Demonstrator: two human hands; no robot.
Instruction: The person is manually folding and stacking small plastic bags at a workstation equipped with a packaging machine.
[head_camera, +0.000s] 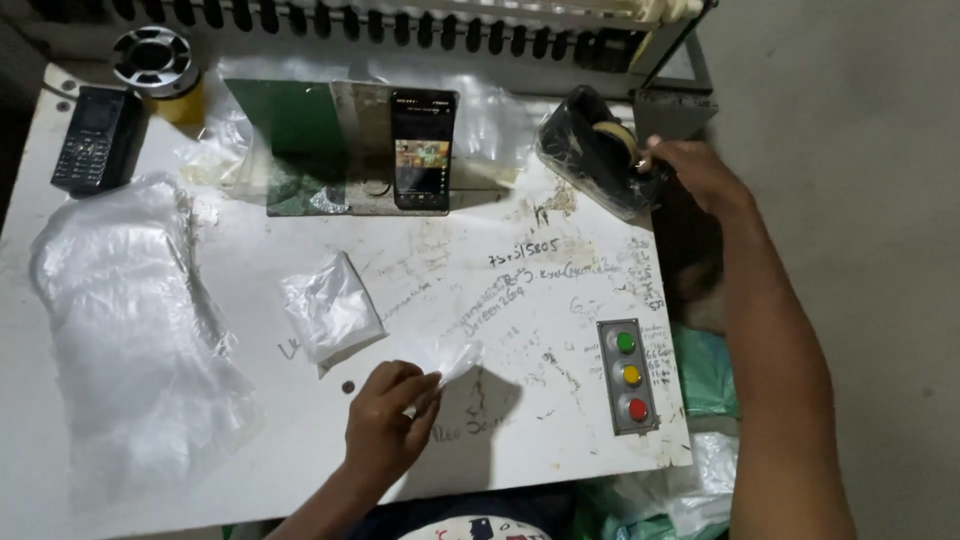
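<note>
Risk noted at the left hand (385, 415): it pinched a small clear plastic bag (450, 358) by one corner only, low over the white bench (520, 300), the rest of the bag lifted and loose. So thin a film could have slipped from that pinch or folded on itself. Right hand (690, 170) reached far to the black tape dispenser (590, 150) at the bench's rear right corner, fingers closed at the tape roll; whether tape was gripped could not be told. Any tape strip drawn out might have stuck to itself. Second folded bag (330, 315) lay just beside, a heap of bags (130, 330) farther left, a phone (422, 150) propped behind.
</note>
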